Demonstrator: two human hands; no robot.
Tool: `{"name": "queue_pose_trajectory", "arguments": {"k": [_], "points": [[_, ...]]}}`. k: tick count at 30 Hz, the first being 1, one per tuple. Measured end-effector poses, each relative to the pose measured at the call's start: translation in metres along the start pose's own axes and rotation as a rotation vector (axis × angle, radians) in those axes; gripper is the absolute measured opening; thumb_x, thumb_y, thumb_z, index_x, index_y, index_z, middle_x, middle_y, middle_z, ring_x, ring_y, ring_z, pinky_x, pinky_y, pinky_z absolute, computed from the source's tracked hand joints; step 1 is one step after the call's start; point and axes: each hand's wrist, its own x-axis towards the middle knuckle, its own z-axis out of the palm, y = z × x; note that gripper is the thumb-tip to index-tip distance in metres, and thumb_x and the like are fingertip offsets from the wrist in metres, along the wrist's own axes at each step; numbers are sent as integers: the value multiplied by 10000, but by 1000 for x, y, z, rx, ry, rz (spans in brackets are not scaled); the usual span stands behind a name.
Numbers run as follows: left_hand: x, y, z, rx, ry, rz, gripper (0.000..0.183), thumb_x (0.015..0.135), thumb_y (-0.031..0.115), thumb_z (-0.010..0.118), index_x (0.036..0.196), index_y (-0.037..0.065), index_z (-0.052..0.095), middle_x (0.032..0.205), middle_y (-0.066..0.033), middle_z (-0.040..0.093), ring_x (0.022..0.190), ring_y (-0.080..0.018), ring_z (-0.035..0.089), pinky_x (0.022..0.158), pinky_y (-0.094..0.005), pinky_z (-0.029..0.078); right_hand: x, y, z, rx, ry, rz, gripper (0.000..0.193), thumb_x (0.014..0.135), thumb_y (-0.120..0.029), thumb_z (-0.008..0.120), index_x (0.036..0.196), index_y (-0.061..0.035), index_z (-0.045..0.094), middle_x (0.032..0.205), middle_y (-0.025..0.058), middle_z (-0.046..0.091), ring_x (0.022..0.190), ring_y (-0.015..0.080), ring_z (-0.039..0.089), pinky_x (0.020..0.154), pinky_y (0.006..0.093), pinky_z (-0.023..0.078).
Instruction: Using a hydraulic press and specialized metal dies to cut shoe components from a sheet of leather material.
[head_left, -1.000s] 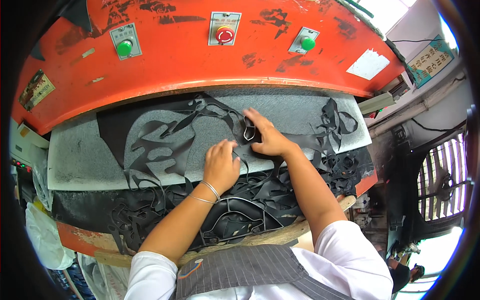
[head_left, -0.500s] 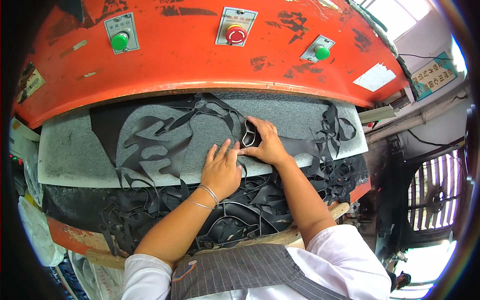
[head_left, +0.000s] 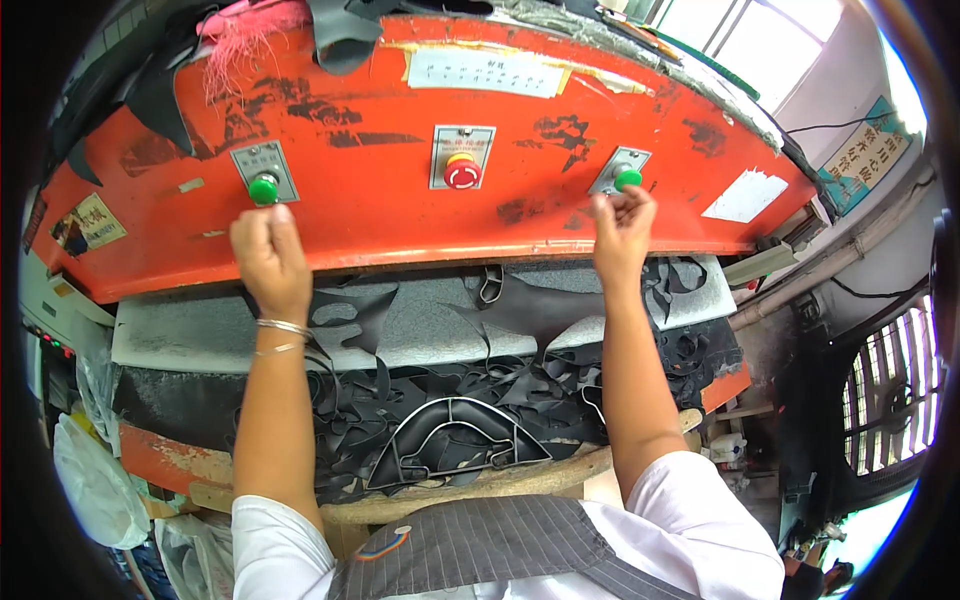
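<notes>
Both hands are raised before an orange-red press head (head_left: 380, 225). My left hand (head_left: 272, 262), fingers curled with nothing in them, is just below the left green push button (head_left: 264, 190). My right hand (head_left: 624, 235) is curled too, its fingertips close under the right green push button (head_left: 628, 179); contact is unclear. Below them, a small metal cutting die (head_left: 491, 284) stands on black sheet material (head_left: 545, 310) that has cut-out openings. The sheet lies on a pale grey cutting pad (head_left: 180, 330), partly under the press head.
A red stop button (head_left: 462, 172) sits between the green ones. Tangled black offcuts (head_left: 400, 385) fill the ledge in front of the pad. A large curved cutting die (head_left: 455, 408) lies among them. Plastic bags (head_left: 95, 480) hang at the left. A fan (head_left: 880, 390) stands at the right.
Both hands have left the small cutting die and the sheet, moving up and apart to the two green buttons. The view has tilted upward, showing more of the press head.
</notes>
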Motion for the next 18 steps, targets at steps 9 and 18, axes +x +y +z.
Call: {"name": "queue_pose_trajectory", "arguments": {"k": [9,18], "points": [[-30,22,-71,-89,-566,-151,310,924,179,575,692,12,455,673,-167,474,624,-359,472,581,-437,390,-53,-9,-57,-187,-314,182,181,903,-134,663,951,-3,548,713,30,565,658,115,553,597,287,472],[-193,64,-202,37,-974,-348,295,830,204,650,624,29,533,665,-146,543,662,-359,547,586,-443,429,-220,-51,-123,-747,-1096,307,184,870,-238,627,899,-57,632,830,202,678,794,408,651,730,475,507]]}}
